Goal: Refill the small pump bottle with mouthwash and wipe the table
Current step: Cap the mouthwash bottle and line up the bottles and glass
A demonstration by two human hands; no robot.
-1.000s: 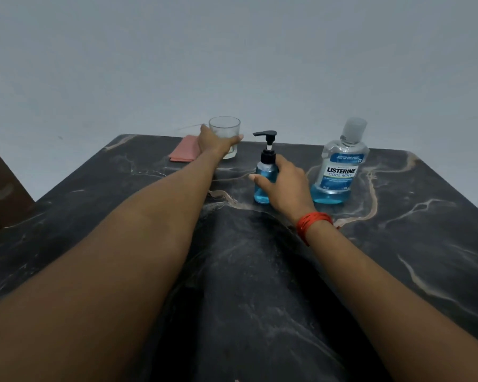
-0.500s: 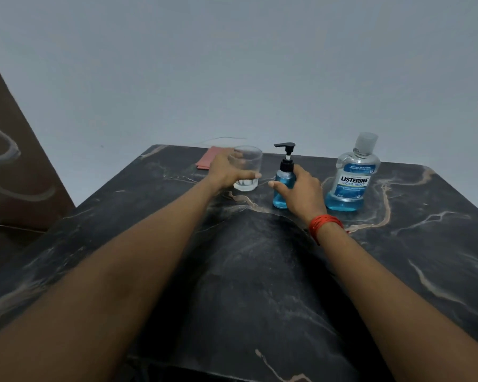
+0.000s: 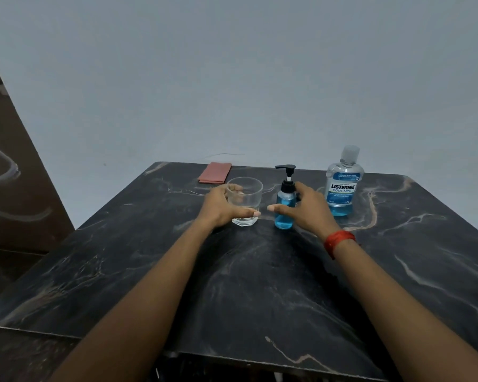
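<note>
The left hand (image 3: 221, 208) has drawn the glass (image 3: 246, 201) away from the cloth (image 3: 215, 173) to just beside the pump bottle (image 3: 285, 199) and grips it, while the right hand (image 3: 307, 210) stays wrapped round that upright bottle on the table (image 3: 260, 285), the mouthwash (image 3: 342, 188) untouched, so refilling hasn't begun.

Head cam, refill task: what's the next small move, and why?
Probably the left hand should let go of the glass and take the pump collar to unscrew it. The right hand wraps the pump bottle, steadying it. Its pump is on and the mouthwash bottle is capped, so nothing can be poured yet.
</note>
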